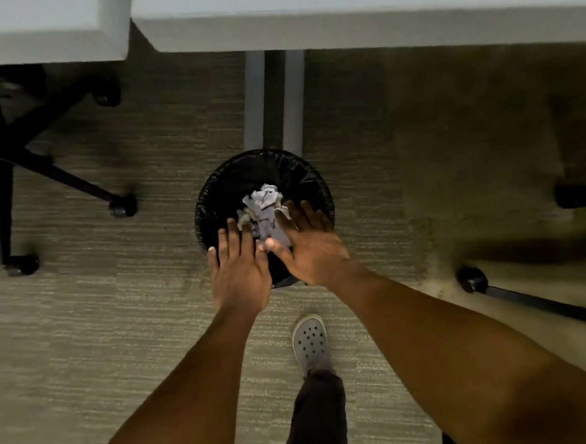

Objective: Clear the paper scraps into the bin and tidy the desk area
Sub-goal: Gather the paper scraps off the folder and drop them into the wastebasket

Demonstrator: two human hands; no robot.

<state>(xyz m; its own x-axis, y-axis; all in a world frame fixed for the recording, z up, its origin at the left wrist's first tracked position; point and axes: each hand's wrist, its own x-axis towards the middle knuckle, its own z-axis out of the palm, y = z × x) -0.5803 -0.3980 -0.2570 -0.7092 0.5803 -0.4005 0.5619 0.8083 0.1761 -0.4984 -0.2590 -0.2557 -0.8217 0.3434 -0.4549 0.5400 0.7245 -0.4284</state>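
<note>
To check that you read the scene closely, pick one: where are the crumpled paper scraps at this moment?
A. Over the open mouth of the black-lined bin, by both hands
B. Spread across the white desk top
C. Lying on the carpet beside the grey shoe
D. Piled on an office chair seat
A: the paper scraps show against the dark inside of the bin, with the left hand and right hand open above its rim.

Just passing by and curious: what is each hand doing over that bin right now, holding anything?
Left hand: open, fingers spread flat, holding nothing, above the bin.
Right hand: open, fingers extended, touching the paper scraps, not gripping them.
</note>
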